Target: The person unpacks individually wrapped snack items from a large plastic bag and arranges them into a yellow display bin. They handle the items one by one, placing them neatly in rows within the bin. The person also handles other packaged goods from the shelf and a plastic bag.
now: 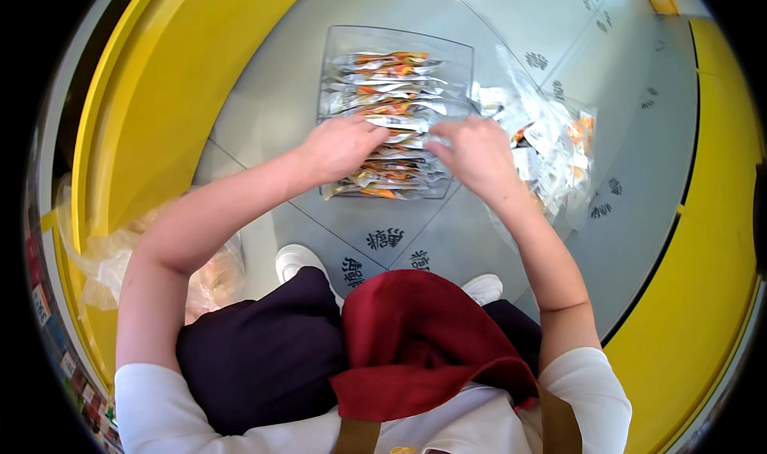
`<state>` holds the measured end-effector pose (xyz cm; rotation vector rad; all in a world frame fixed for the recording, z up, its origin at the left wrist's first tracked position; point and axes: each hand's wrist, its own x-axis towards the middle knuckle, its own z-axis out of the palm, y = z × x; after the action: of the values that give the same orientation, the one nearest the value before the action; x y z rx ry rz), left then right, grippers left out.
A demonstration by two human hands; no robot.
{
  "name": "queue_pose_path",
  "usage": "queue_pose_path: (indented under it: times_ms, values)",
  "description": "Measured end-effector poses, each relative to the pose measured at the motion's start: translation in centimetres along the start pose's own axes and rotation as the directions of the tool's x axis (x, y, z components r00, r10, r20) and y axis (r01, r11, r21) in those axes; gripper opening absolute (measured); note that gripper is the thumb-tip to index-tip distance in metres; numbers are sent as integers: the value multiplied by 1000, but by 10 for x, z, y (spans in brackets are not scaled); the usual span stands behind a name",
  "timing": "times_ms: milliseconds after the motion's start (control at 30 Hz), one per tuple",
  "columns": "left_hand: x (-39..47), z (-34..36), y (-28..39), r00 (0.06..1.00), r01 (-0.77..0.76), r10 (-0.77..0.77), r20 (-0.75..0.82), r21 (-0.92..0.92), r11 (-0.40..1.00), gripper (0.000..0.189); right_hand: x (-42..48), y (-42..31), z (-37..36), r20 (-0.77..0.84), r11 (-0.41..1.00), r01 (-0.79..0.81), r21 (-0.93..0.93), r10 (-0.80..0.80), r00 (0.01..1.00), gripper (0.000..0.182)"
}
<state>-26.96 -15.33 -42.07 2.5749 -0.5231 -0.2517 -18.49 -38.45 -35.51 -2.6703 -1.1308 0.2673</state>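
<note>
A clear plastic bin (458,64) stands on the floor, packed with rows of silver and orange foil snack packets (383,108). My left hand (347,145) reaches over the bin's left side, its fingertips at a packet near the middle row. From the right, my right hand (473,148) is at the other end of the same rows, slightly blurred, thumb and forefinger apart. Whether either hand grips a packet cannot be made out. Just right of the bin lies a clear plastic bag (554,154) holding more such packets.
Another clear bag (225,274) with pale contents lies by my left elbow. Curved yellow panels (162,94) border the tiled floor (269,94) on the left and right. White shoes (296,261) and a dark red cloth (419,328) are close to me. Shelved goods show at the lower left edge.
</note>
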Motion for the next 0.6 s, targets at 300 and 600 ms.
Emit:
queue_pose_path:
  times_ms: [300, 600]
  values:
    - [1, -9, 19, 993, -42, 39, 109, 21, 999, 68, -85, 166, 41, -30, 709, -436, -555, 507, 862, 20]
    - [-3, -4, 19, 995, -73, 67, 73, 87, 993, 71, -88, 140, 34, 99, 820, -464, -335, 520, 848, 14]
